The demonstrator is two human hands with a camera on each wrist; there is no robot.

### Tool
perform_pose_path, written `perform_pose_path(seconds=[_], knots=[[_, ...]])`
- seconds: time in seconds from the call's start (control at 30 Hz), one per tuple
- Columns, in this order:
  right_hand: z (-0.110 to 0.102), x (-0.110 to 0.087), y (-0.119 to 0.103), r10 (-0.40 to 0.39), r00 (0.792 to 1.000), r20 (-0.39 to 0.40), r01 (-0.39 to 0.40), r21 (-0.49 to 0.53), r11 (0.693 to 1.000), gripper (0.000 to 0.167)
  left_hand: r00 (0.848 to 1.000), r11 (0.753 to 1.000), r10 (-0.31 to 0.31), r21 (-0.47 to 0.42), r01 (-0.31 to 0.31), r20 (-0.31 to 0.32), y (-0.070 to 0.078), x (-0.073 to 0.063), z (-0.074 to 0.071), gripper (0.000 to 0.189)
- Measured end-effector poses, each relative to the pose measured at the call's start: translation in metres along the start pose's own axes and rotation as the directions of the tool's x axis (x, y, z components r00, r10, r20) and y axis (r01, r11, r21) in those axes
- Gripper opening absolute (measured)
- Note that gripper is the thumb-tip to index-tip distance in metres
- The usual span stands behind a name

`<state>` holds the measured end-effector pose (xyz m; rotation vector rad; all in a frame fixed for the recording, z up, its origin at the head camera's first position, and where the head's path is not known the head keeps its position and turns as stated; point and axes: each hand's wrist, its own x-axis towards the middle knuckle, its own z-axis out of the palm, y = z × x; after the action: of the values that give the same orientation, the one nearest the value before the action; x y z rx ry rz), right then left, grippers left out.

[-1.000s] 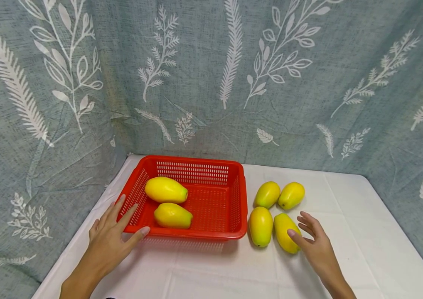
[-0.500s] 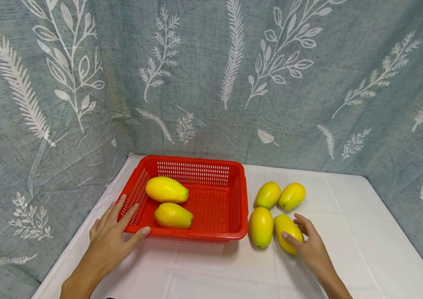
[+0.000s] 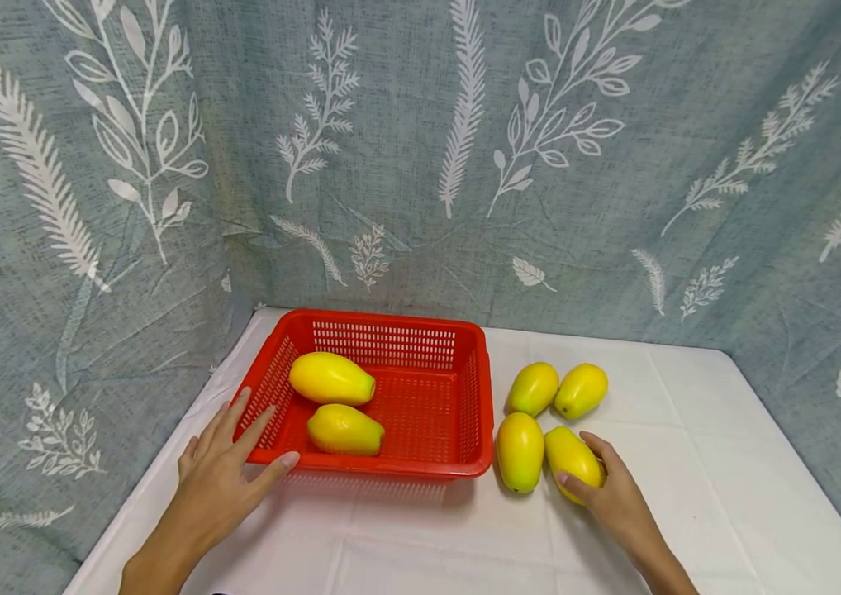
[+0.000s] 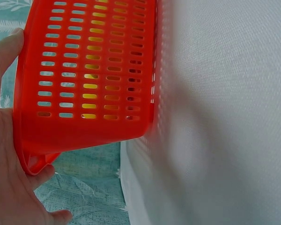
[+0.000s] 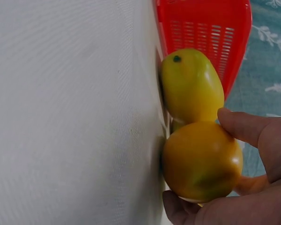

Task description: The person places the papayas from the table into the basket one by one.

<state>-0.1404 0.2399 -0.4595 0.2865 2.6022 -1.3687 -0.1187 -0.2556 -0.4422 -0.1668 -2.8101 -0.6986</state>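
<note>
My right hand [image 3: 617, 500] curls round the near right yellow papaya [image 3: 569, 459], thumb on one side and fingers on the other. In the right wrist view the gripped papaya [image 5: 201, 161] is orange-yellow and low by the white cloth. Just left of it lies another papaya [image 3: 520, 453], greenish at its near end. My left hand [image 3: 216, 475] rests at the near left corner of the red slotted basket [image 3: 391, 467], fingers spread and fairly straight along the rim. Inside the basket lie two papayas, a larger one [image 3: 330, 378] behind a smaller one [image 3: 346, 430].
Two more papayas, one [image 3: 532, 388] beside the other [image 3: 581, 391], lie behind the near pair, right of the basket. A white cloth [image 3: 406, 545] covers the table. Grey-green leaf-patterned curtains [image 3: 391, 165] hang behind and at both sides.
My right hand has moved left onto the near right papaya, and its fingers have closed round it. The left hand and the basket stay where they were.
</note>
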Motion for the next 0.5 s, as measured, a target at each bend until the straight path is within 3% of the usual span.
perform_pose_path(seconds=[0.5], knots=[[-0.0031, -0.0015, 0.0005, 0.001, 1.0, -0.007, -0.001, 0.005, 1.0, 0.092, 1.0, 1.0, -0.009, 0.004, 0.009, 0.014, 0.0003, 0.0012, -0.0005, 0.081]])
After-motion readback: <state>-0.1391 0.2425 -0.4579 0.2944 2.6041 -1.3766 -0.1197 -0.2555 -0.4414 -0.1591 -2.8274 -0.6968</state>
